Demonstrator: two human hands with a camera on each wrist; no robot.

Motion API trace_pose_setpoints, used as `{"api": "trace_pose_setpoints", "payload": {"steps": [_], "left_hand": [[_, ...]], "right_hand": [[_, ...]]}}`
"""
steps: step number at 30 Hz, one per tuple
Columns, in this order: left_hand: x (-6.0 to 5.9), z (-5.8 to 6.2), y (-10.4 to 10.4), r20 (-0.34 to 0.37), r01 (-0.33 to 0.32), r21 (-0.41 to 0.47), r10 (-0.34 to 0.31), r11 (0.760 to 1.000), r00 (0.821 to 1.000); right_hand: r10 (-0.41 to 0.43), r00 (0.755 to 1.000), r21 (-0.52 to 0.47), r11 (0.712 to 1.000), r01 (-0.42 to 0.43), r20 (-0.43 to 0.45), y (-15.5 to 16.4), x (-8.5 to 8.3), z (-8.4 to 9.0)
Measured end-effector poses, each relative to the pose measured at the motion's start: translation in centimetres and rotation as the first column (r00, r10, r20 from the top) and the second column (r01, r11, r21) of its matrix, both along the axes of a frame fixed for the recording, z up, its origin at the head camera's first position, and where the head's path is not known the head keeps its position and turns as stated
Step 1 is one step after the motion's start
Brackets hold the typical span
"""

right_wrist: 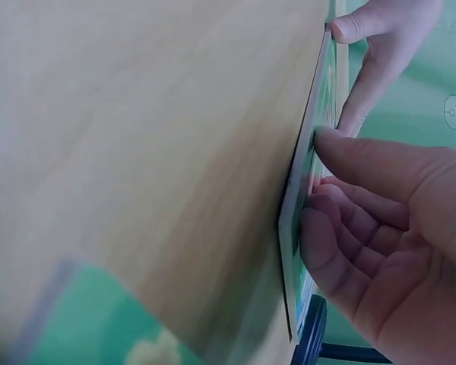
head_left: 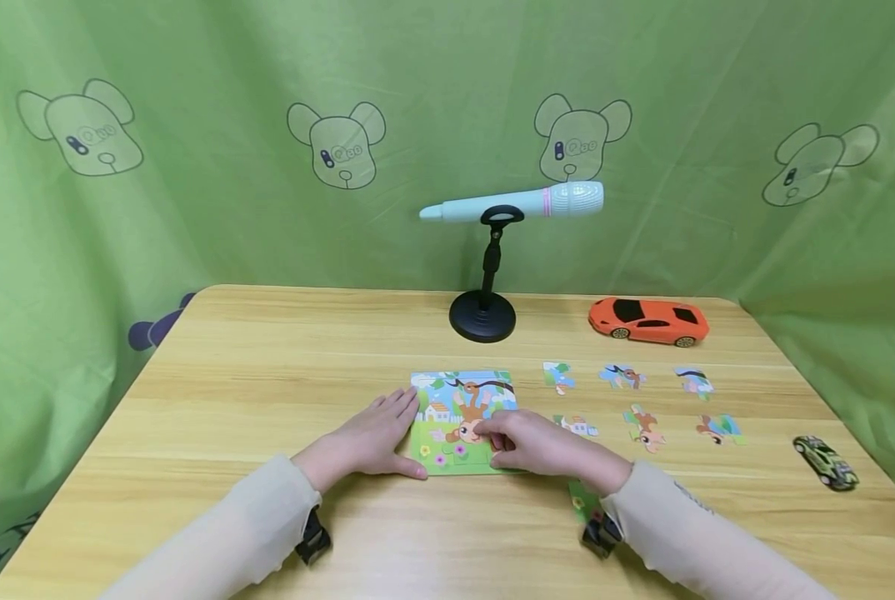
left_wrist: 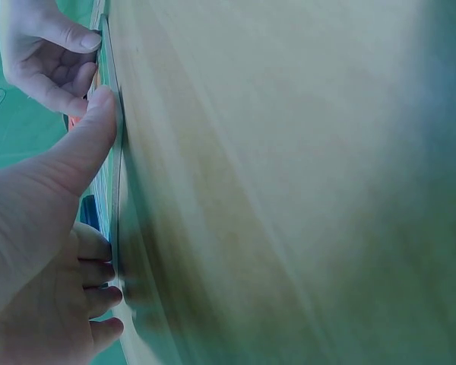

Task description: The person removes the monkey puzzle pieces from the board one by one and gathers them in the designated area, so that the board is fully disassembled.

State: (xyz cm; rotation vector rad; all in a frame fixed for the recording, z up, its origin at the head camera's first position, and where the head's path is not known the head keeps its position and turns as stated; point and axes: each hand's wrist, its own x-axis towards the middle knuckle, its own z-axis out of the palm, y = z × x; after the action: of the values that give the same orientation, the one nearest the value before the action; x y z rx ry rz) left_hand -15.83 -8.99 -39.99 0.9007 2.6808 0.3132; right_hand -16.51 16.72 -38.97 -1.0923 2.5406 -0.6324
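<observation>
A person sits at a pale wooden bench [head_left: 267, 375] in front of a green curtain printed with cartoon bear faces. Low in the centre of the head view lies a square jigsaw puzzle board [head_left: 462, 400] showing a monkey, a house and flowers. The left hand [head_left: 376, 437] lies flat at the board's left edge, fingers straight and together, thumb along the lower edge, bracing it. The right hand [head_left: 533, 446] sits on the board's lower right part with fingers curled, pressing down where a piece goes; whether it pinches a piece cannot be told. In the left wrist view, the left thumb [left_wrist: 91, 137] touches the board's thin rim, and in the right wrist view the right fingertips [right_wrist: 327, 220] bear on the board's face. To the right of the board, loose puzzle pieces [head_left: 642, 425] lie in two rows, well apart from each other. One more green piece [head_left: 582, 498] peeks out beside the right sleeve near the lower edge of the frame. To seat a piece well, it seems best to keep the left hand steadying the board so it cannot slide, line up the picture, and press evenly and flat rather than forcing a corner. At upper centre stands a pale blue toy microphone [head_left: 522, 202] on a black stand [head_left: 483, 312]; an orange toy car [head_left: 648, 321] sits right of it, and a small green toy car [head_left: 826, 461] lies at the far right.
</observation>
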Motion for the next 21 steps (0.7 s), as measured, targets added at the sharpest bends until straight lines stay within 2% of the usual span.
{"api": "trace_pose_setpoints", "payload": {"steps": [9,13,18,21], "left_hand": [[0.0,0.06,0.01,0.002,-0.001,0.004,0.001,1.0,1.0],[-0.02,0.08,-0.01,-0.001,0.001,0.006,-0.001,1.0,1.0],[-0.05,0.05,0.01,0.001,0.001,0.003,-0.001,1.0,1.0],[-0.06,0.03,0.01,0.001,0.001,0.002,-0.001,1.0,1.0]], "right_hand": [[-0.015,0.997,-0.065,0.998,0.021,0.078,0.14,-0.29,-0.04],[-0.051,0.988,-0.143,0.987,0.072,0.147,0.35,-0.34,0.07],[-0.095,0.942,-0.267,0.945,0.186,0.321,0.4,-0.39,0.21],[-0.099,0.912,-0.303,0.924,0.232,0.397,0.44,-0.59,0.06]]}}
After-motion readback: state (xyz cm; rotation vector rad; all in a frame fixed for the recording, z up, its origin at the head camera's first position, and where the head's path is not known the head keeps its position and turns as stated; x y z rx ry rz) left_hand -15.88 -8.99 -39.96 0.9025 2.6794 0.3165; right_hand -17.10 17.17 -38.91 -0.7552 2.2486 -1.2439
